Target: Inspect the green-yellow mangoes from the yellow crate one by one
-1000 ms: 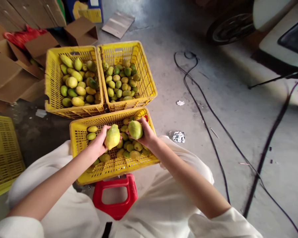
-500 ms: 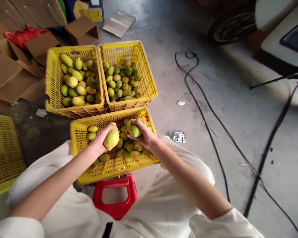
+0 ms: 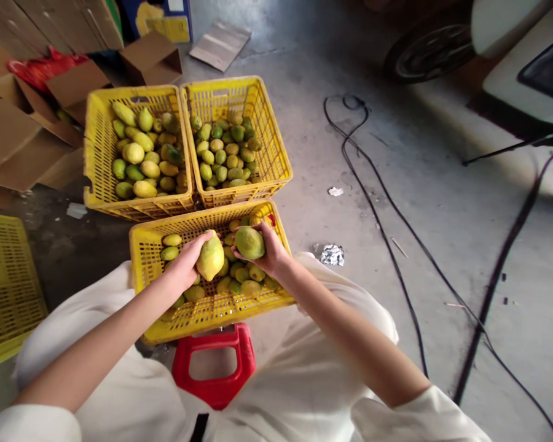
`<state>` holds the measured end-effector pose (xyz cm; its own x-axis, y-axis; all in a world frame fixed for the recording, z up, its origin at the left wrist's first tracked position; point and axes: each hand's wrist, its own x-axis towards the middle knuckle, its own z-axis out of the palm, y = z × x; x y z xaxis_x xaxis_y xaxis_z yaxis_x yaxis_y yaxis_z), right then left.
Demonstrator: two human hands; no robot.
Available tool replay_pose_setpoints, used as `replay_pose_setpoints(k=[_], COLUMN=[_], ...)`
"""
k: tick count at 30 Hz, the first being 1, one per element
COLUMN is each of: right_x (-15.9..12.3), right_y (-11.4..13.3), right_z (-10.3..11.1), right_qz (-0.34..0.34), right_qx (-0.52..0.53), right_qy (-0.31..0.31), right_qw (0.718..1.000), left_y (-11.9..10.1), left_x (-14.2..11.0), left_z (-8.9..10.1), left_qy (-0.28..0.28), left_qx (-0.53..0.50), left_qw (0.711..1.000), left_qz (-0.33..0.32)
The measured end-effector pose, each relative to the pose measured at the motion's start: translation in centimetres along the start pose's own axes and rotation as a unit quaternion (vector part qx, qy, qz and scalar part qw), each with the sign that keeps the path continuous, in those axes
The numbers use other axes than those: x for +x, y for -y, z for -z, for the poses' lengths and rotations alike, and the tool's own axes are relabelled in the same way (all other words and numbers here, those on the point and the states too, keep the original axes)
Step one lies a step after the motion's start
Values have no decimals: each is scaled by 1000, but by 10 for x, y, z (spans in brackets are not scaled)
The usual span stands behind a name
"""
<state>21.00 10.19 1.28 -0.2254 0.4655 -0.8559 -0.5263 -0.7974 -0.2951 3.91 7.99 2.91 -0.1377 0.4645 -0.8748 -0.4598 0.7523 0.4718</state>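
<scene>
My left hand [image 3: 188, 263] has its fingers closed around a yellow fruit [image 3: 211, 258], and my right hand [image 3: 273, 250] has its fingers closed around a greener fruit [image 3: 251, 243]. I hold both above the near yellow crate [image 3: 153, 333], side by side, with a narrow gap between them.

The greener fruit has changed most. Half a second ago I had it tipped, with my thumb lying over its top and its darker green side showing; now it has turned so that its paler, longer side faces up, and my thumb sits at its back edge. A second ago it showed a rounder outline. The yellow fruit has turned less: half a second ago it leaned, its lower end pointing down and to the left, and now it stands more upright in my grip, narrow end down, a touch closer to the other one. My forearms lie almost as they did.

Beneath my hands, the loose fruits [image 3: 251, 288] in the near crate lie as they were, most of them toward its right half. Beyond it, the far left crate [image 3: 93, 147] and the far right crate [image 3: 273, 132] stand just beside each other with their loads unchanged. The red plastic piece [image 3: 215, 391] between my legs has kept its place, as has the crumpled foil [image 3: 332, 255] on the floor [image 3: 304, 202] to the right.
</scene>
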Motion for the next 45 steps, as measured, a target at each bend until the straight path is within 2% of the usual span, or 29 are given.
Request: replay_pose_setpoints(k=[3, 7, 11, 15, 21, 25, 30, 34, 37, 40, 42, 45], right_x=[0, 4, 9, 13, 20, 19, 14, 13, 12, 13, 13, 12], right_y=[0, -5, -9, -8, -9, -9, -7, -7, -9, -10, -10, -10], right_z=[0, 2, 7, 11, 13, 11, 8, 7, 7, 8, 7, 6], right_qz=[-2, 57, 97, 116, 103, 103, 58, 91, 126, 131, 121, 115], right_qx=[-6, -42, -82, -56, -41, -45, -23, -14, -40, -58, -59, -45], right_qy=[23, 41, 54, 79, 45, 36, 16, 1, 40, 72, 76, 51], right_qw=[1000, 997, 990, 989, 993, 993, 998, 996, 990, 987, 988, 991], left_y=[-1, -2, -3, -3, -9, -10, -7, -8, -9, -9, -9, -10], left_x=[-1, -3, -3, -2, -9, -9, -4, -4, -7, -10, -12, -13], left_z=[-2, -1, 1, 2, 2, 3, 4, 3, 1, 0, 0, 1], left_qy=[2, 13, 6, -10, 32, 35, -13, -41, -14, 22, 34, 41], left_qx=[-23, -63, -21, -20, -77, -82, -65, -61, -72, -93, -108, -113], left_qw=[999, 996, 998, 997, 993, 994, 995, 996, 995, 992, 990, 988], left_qz=[22, 57, 62, 67, 78, 68, 75, 58, 70, 83, 89, 100])
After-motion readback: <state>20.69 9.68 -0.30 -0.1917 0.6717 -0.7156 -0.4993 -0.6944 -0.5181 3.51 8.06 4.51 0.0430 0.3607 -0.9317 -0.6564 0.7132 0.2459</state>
